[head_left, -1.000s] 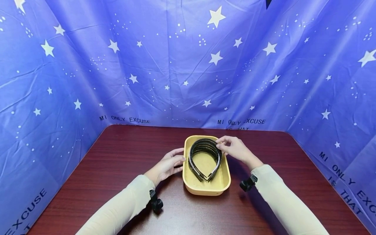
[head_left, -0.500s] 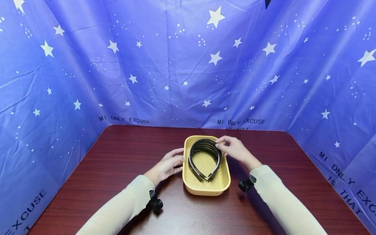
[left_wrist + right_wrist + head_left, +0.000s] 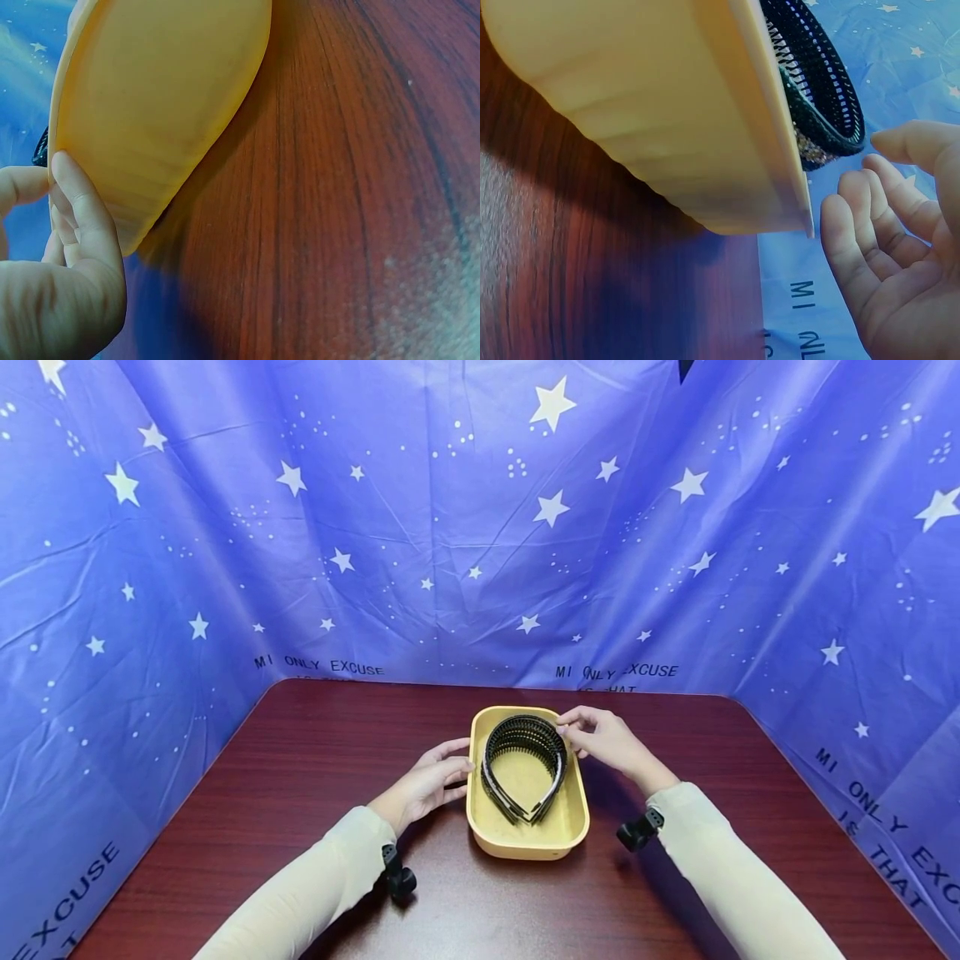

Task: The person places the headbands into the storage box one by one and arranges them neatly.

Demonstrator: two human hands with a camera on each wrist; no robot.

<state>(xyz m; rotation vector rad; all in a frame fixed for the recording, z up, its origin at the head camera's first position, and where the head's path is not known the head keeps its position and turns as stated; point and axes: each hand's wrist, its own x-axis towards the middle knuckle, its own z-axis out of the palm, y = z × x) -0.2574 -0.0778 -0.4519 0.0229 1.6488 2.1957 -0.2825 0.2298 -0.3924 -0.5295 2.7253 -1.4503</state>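
Observation:
Several black headbands [image 3: 525, 734] stand nested together in a yellow plastic bin [image 3: 552, 837], their tips toward the near side. The toothed inner edges show, and one band carries a glittery strip, seen in the right wrist view. My left hand [image 3: 429, 783] rests against the bin's left side, fingertips touching the rim and outer wall. At the far right corner of the bin is my right hand [image 3: 606, 742], fingers relaxed. In the right wrist view, a small gap separates its fingertips from the headbands [image 3: 826, 112], with nothing held.
The bin stands on a dark red wood-grain table [image 3: 337, 727]. Behind and at both sides hangs a blue curtain [image 3: 420, 527] printed with white stars. A black wrist camera [image 3: 401, 881] sits on the left sleeve, another wrist camera [image 3: 637, 832] on the right.
My right hand has come off the headbands and shifted slightly to the right. The left hand, bin and headbands stay almost where they were.

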